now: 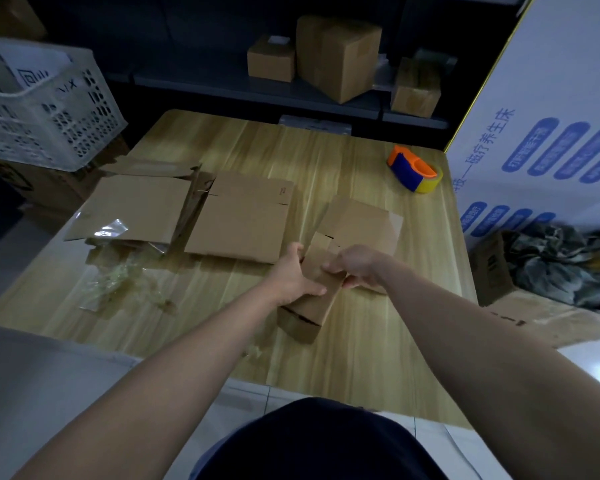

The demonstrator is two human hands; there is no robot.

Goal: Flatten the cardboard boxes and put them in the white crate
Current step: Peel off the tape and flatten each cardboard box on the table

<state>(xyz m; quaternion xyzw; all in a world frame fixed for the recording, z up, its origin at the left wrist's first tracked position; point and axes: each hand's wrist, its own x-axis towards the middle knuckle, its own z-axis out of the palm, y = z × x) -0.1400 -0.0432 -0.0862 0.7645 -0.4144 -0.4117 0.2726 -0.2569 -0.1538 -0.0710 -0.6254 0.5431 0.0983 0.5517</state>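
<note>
White crate (49,109): far left of your view, off the table's back-left corner and standing on cardboard, well apart from both your hands; your left arm is the nearer one to it
Flattened boxes (187,209): two flat cardboard sheets lie on the left half of the table (378,358), between the crate and your hands; they are not yet in the crate
Clear tape scraps (118,282): crumpled on the table's near-left part, clear of your hands
Left hand (293,277): closed over the left edge of the small cardboard box, thumb on top, fingers curled under as far as I can tell
Small cardboard box (309,306): directly between your hands, near the middle of the table; its long axis runs from near-left toward far-right, with opened flaps spreading flat at the far end and the near end still holding some depth
Right hand (355,268): closed on the right edge of the same box, pinching a flap; the fingertips are hidden under the card
Tape dispenser (414,171): far right of the table, well apart from the box
Judgement: the box looks part-collapsed; press it down along that diagonal, then carry it left over the flat sheets toward the crate, leading with your left hand
</note>
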